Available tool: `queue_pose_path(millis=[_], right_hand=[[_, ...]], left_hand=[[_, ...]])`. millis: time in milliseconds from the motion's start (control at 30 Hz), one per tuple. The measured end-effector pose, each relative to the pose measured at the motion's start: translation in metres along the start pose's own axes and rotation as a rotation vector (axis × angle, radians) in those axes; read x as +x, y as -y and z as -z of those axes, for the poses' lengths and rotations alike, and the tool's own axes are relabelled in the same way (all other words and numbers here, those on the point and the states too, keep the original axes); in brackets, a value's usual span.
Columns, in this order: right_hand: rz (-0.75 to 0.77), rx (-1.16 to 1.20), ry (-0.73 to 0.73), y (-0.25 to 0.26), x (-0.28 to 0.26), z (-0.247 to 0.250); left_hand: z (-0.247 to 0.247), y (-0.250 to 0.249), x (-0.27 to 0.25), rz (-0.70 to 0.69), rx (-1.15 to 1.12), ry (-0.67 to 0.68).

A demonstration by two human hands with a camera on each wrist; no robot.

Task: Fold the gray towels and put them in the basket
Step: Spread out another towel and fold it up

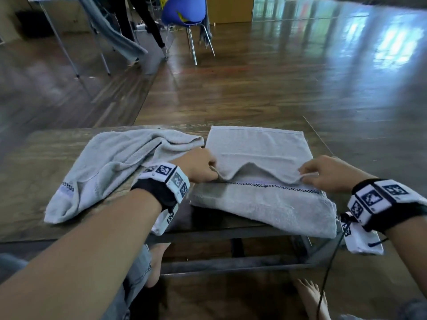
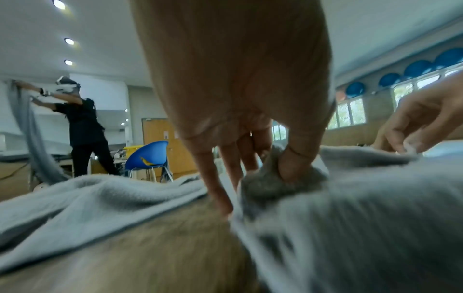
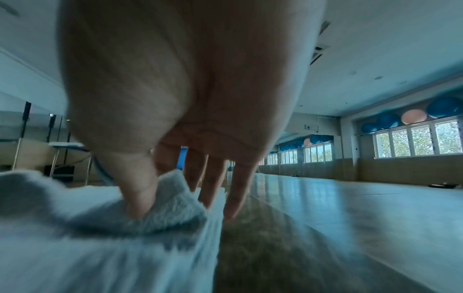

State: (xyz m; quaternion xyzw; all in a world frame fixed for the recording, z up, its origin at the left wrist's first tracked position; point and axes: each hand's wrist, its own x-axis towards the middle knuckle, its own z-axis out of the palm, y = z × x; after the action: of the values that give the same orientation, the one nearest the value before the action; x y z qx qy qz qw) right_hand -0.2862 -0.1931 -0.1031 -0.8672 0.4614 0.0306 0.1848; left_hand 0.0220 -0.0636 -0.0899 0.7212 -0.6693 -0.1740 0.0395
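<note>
Head view: left hand point(image 1: 198, 166) and right hand point(image 1: 328, 173) pinch corners of the flat pale-gray terry towel point(image 1: 261, 167) at 5 o'clock on the wooden table point(image 1: 30, 162), mid-fold. Wrist views confirm both pinches; next, I judge, align edges.

**Two towels on the table**

A towel point(image 1: 261, 172) is lying at the table's point(image 1: 27, 204) right end, its near part hanging over the near edge. The left hand point(image 1: 198, 166) and right hand point(image 1: 328, 173) are pinching its folded-over edge, left and right. A second towel point(image 1: 111, 167) is lying crumpled just left, reaching the far edge.
</note>
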Motion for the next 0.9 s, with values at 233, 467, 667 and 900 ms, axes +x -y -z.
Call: queue_pose_path(millis=[233, 467, 667, 900], right_hand=[[0.062, -0.006, 0.029, -0.002, -0.01, 0.031], [0.001, 0.166, -0.455, 0.001, 0.012, 0.018], [0.076, 0.094, -0.162, 0.007, 0.026, -0.004], [0.114, 0.037, 0.208, 0.002, 0.028, 0.022]], left_hand=[[0.03, -0.001, -0.002, 0.113, -0.091, 0.183], [0.022, 0.014, 0.016, 0.201, -0.109, -0.264], [-0.001, 0.007, 0.02, -0.003, -0.022, -0.063], [0.023, 0.005, 0.019, 0.115, -0.043, 0.238]])
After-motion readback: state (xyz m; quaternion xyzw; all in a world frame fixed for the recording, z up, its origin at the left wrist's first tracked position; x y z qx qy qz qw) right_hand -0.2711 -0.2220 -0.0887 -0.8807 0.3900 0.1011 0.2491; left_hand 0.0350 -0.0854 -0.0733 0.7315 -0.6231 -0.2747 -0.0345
